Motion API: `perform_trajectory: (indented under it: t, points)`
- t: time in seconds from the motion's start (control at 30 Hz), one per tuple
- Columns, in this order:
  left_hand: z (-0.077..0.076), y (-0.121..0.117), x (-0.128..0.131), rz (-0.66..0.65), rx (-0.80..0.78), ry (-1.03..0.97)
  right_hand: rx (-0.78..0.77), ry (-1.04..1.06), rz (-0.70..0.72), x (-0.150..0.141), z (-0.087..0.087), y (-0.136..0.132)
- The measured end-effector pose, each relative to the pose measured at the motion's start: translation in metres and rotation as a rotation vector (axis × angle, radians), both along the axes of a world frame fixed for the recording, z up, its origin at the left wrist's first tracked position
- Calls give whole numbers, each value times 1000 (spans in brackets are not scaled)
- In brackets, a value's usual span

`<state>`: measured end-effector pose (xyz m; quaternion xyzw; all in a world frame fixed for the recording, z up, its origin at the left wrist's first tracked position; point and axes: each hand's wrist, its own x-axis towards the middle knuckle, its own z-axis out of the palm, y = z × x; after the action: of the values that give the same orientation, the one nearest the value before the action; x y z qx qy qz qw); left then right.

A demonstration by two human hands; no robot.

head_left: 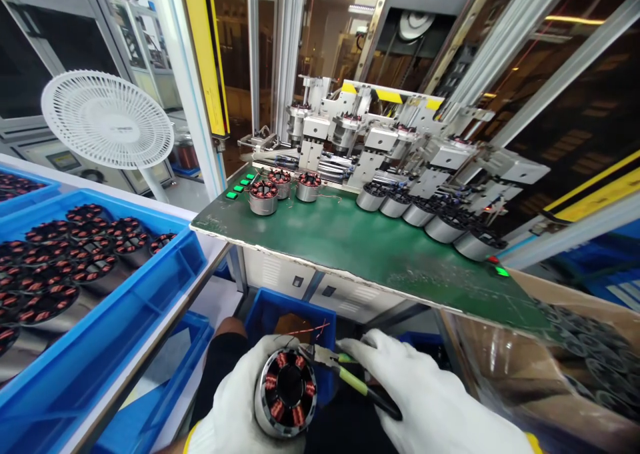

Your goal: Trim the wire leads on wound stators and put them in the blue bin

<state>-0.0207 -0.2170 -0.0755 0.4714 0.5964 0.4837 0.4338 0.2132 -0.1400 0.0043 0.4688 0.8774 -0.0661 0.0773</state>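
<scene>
no words or numbers can be read anywhere; the small dark plates (298,281) on the white cabinet (265,269) are too small to tell, and the only sign is the yellow-and-black hazard striping (389,96) along the top of the machine

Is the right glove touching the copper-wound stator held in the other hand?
Apart. The head view shows the right glove holding green-handled pliers, with a plain gap between the glove and the copper-wound stator.
</scene>
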Motion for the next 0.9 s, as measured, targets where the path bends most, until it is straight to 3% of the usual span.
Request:
perform_trajectory:
  t: [0.23,0.43,0.6,0.73,0.9]
  points:
    - [-7,3,2,-44,-63,-29,-310,172,26,6,1,13]
    - [-2,8,3,-76,-77,92,-121,42,-56,6,-11,11]
    - [12,12,13,-68,-82,246,-166,-3,-49,-5,-8,10]
    - [23,13,23,-33,-187,409,-194,-10,-55,-11,-5,10]
    - [20,14,21,-108,-302,408,-175,-3,31,0,-24,11]
